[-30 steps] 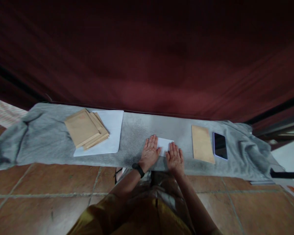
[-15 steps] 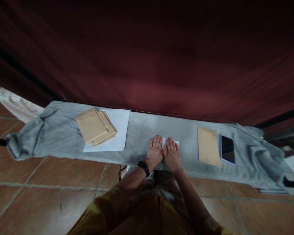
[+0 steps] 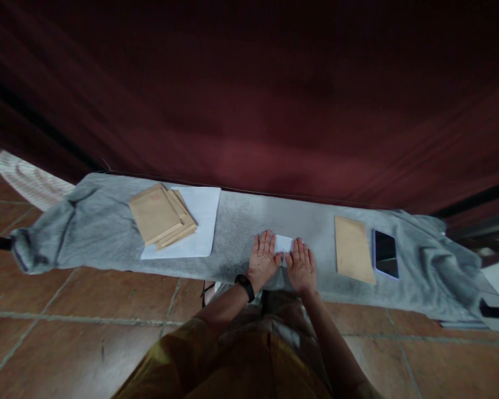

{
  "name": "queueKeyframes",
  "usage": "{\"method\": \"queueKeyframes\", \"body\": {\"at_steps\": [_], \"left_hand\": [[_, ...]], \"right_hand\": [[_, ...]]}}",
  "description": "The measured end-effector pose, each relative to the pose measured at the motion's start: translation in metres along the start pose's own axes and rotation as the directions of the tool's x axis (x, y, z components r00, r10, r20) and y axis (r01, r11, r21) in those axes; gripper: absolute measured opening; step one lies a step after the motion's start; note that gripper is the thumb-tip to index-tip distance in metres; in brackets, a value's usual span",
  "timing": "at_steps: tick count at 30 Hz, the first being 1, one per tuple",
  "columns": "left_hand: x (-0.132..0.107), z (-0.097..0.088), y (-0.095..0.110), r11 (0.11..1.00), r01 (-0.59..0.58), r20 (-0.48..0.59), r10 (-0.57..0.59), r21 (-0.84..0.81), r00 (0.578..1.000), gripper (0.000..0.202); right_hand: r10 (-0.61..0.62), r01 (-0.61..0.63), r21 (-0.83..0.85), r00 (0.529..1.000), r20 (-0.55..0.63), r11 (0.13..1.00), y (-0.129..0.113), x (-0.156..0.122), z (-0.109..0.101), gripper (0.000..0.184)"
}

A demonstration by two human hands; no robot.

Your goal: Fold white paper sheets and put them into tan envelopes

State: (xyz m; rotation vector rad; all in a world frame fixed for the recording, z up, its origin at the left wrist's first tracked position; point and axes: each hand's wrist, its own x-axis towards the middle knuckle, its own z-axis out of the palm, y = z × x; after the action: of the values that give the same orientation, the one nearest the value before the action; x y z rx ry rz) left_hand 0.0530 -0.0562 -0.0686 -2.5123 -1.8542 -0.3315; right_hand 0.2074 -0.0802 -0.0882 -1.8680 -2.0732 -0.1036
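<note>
A small piece of white paper, seemingly folded (image 3: 283,244), lies on the grey cloth (image 3: 237,233) in front of me. My left hand (image 3: 263,259), with a black band on its wrist, rests flat over the paper's left edge. Flat on the paper's right edge is my right hand (image 3: 301,267), its fingers stretched out. Between the two hands the middle of the paper shows; its sides are hidden beneath them. To the right of my right hand lies a single brown envelope (image 3: 353,249).
Several brown envelopes (image 3: 156,213) are piled on white paper sheets (image 3: 205,216) at the left. A phone (image 3: 386,254) lies right of the single envelope. Dark red fabric (image 3: 249,138) hangs behind the cloth-covered surface. Tiled floor (image 3: 87,332) is below.
My right hand has slid to the right across the paper, widening the gap between my hands and uncovering more of its middle. My left hand has stayed in place.
</note>
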Motion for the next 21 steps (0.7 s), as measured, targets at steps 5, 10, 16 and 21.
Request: {"method": "queueKeyframes", "body": {"at_steps": [5, 10, 16, 21], "left_hand": [[-0.001, -0.001, -0.001, 1.0, 0.006, -0.002, -0.006, -0.013, 1.0, 0.067], [-0.004, 0.001, -0.008, 0.998, 0.001, -0.048, -0.005, -0.066, 0.999, 0.068], [-0.006, -0.001, -0.013, 0.997, 0.035, -0.082, -0.04, -0.07, 0.996, 0.067], [-0.013, -0.006, -0.022, 0.997, 0.056, -0.093, -0.06, -0.045, 0.994, 0.064]], "right_hand": [[0.037, -0.037, 0.003, 0.999, 0.007, 0.999, 0.011, -0.007, -0.001, 0.061], [0.038, -0.038, 0.012, 0.999, -0.009, 0.999, 0.012, -0.01, -0.004, 0.061], [0.048, -0.047, 0.016, 0.999, -0.021, 0.999, 0.009, -0.008, -0.005, 0.059], [0.065, -0.065, 0.013, 0.998, 0.007, 0.998, 0.007, -0.007, -0.006, 0.059]]}}
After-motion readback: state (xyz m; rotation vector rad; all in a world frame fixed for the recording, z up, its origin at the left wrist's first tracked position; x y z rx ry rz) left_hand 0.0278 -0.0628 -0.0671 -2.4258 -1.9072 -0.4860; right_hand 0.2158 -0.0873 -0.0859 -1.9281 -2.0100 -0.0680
